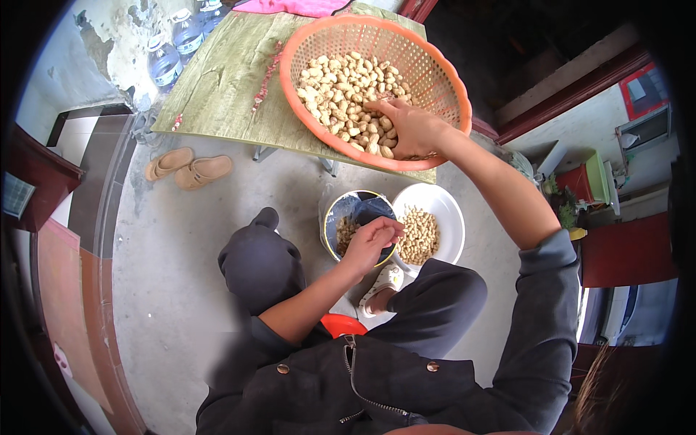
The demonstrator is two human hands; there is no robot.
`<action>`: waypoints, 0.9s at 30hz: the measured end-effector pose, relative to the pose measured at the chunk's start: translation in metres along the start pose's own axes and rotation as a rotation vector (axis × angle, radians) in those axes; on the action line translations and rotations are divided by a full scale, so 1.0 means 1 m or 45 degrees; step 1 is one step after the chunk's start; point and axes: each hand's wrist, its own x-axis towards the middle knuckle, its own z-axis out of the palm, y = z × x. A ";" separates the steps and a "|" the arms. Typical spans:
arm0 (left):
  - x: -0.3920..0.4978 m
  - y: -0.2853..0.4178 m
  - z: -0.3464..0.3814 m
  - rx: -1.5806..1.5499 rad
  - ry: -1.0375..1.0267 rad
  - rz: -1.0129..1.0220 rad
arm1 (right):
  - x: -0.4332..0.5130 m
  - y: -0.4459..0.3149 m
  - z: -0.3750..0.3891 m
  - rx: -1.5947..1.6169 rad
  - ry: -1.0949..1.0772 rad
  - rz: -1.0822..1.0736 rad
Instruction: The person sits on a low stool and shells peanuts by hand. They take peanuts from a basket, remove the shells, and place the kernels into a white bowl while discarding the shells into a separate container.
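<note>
An orange perforated plastic basket [447, 81] holds a heap of unshelled peanuts [342, 92]. My right hand [416, 130] reaches over its near rim, spread fingers touching the peanuts; no firm grip shows. Lower down, my left hand [370, 244] hovers above a yellow-rimmed bucket [328, 225] lined with dark plastic, fingers bent together and pointing right. Whether something small sits between those fingertips is too small to tell. Peanut shells [346, 231] seem to lie inside the bucket. Touching it on the right, a white basin [455, 234] contains many shelled peanuts [418, 236].
The basket stands on a wood-grain table [217, 92] near its front edge. Tan slippers [204, 173] lie on the concrete floor at left. Large water bottles [163, 62] stand by the wall. A pink cloth [293, 5] rests at the table's far end. Something red [343, 325] shows beneath me.
</note>
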 end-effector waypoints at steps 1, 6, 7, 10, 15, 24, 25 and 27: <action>0.000 0.001 0.000 -0.017 -0.003 0.007 | 0.005 -0.004 0.006 -0.077 0.050 0.054; 0.001 -0.001 0.000 0.012 -0.058 0.034 | 0.041 0.056 -0.004 0.354 0.158 0.059; 0.001 -0.001 -0.002 0.018 -0.058 0.042 | 0.044 0.060 -0.009 0.579 0.095 0.143; 0.001 0.001 -0.005 0.025 -0.037 0.065 | 0.034 0.056 -0.023 1.007 -0.121 0.113; 0.002 0.000 -0.004 0.014 -0.048 0.068 | 0.021 0.054 -0.031 1.253 -0.307 0.125; 0.007 -0.009 -0.004 0.046 -0.078 0.076 | 0.027 0.033 -0.021 0.279 0.024 -0.208; 0.008 -0.009 -0.004 0.054 -0.077 0.078 | 0.026 0.028 -0.020 0.179 0.034 -0.191; 0.008 -0.007 -0.004 0.066 -0.072 0.075 | 0.020 0.019 -0.022 -0.017 0.054 -0.155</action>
